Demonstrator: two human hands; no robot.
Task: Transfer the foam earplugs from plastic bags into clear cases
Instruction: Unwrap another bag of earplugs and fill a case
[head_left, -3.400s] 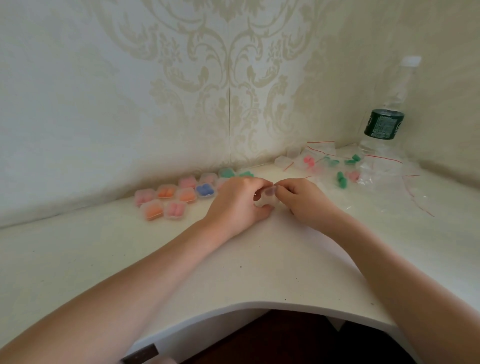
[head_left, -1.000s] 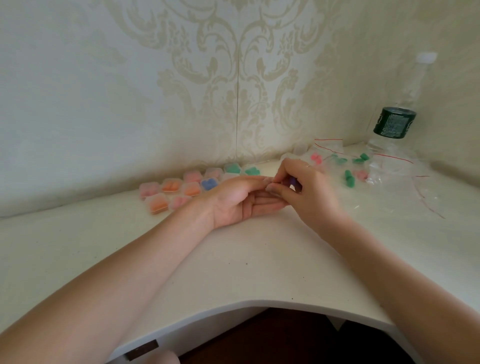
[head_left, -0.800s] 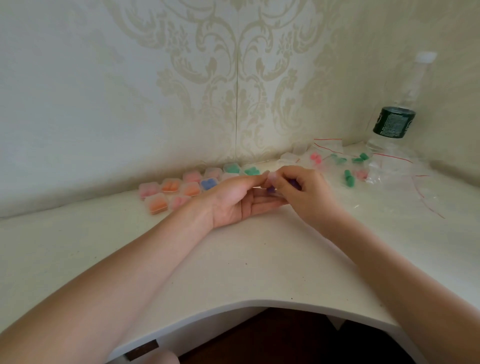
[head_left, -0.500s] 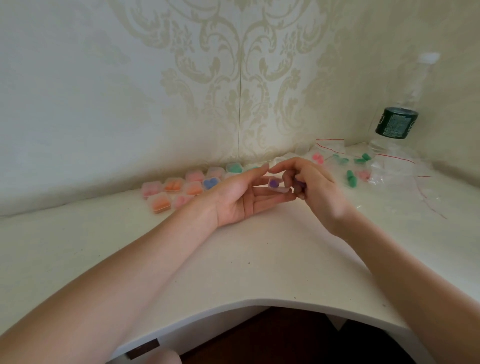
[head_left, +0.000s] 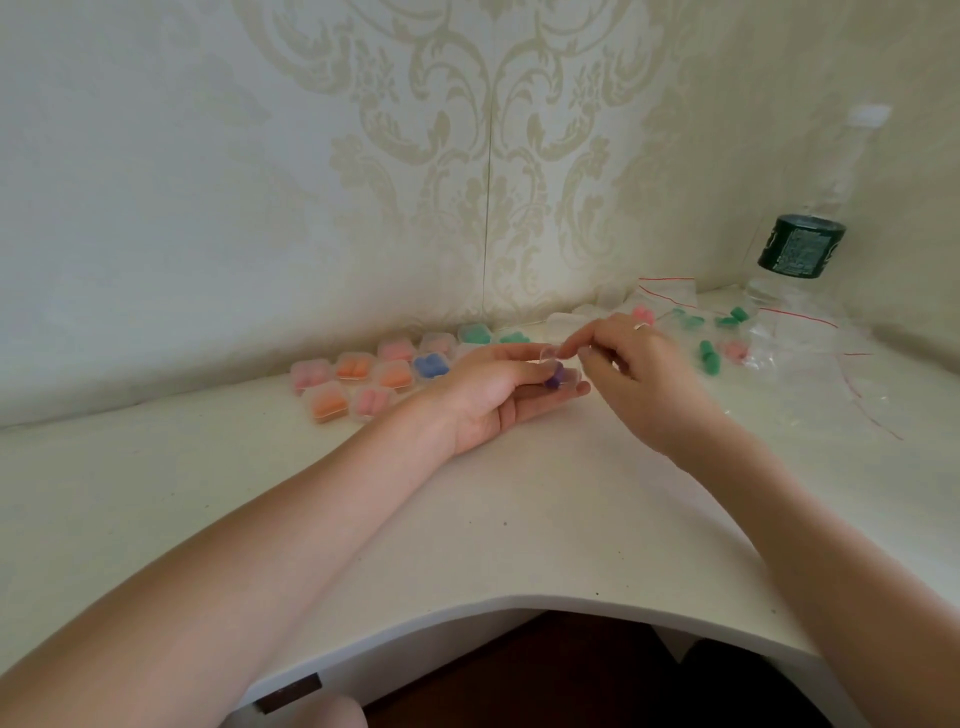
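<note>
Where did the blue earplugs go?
In the head view, the blue earplugs sit in a closed case left of centre, between orange cases and the left hand.

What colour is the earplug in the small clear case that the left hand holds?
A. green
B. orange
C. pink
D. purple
D: the left hand holds the clear case at its fingertips, and the earplug in it shows purple.

Cream wallpaper (head_left: 467, 156) with a pale damask pattern covers both walls, meeting in a corner. A white desk (head_left: 519, 493) with a curved front fills it. Dark floor (head_left: 571, 675) shows below.
</note>
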